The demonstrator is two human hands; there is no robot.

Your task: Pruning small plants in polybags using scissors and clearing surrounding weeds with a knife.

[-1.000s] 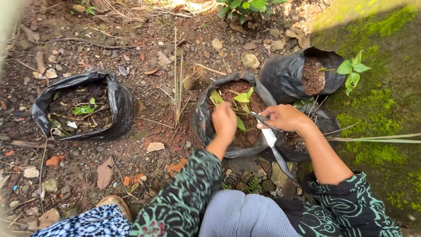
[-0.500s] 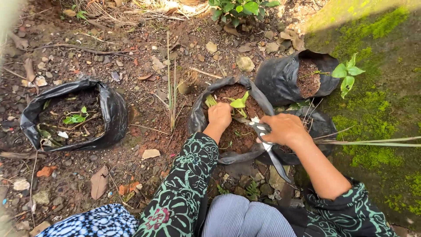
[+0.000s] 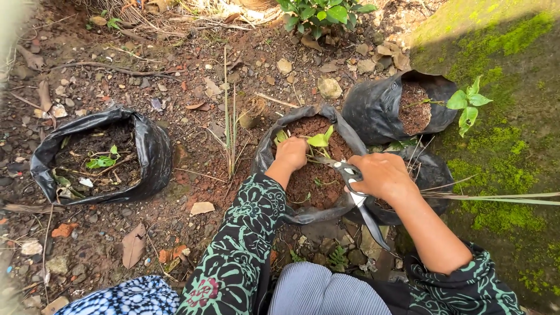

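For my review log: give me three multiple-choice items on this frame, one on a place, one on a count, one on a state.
1. Where is the left hand?
A. on the soil of the middle bag
B. on the mossy wall
C. in the far-left bag

2. How many black bags show?
A. two
B. four
C. six

3. What does the right hand hold?
A. nothing
B. a stone
C. scissors

Answers: 1 A, the fingers rest on red soil beside the seedling. 2 B, one left, one middle, two right. 3 C, the grip is closed round the handles.
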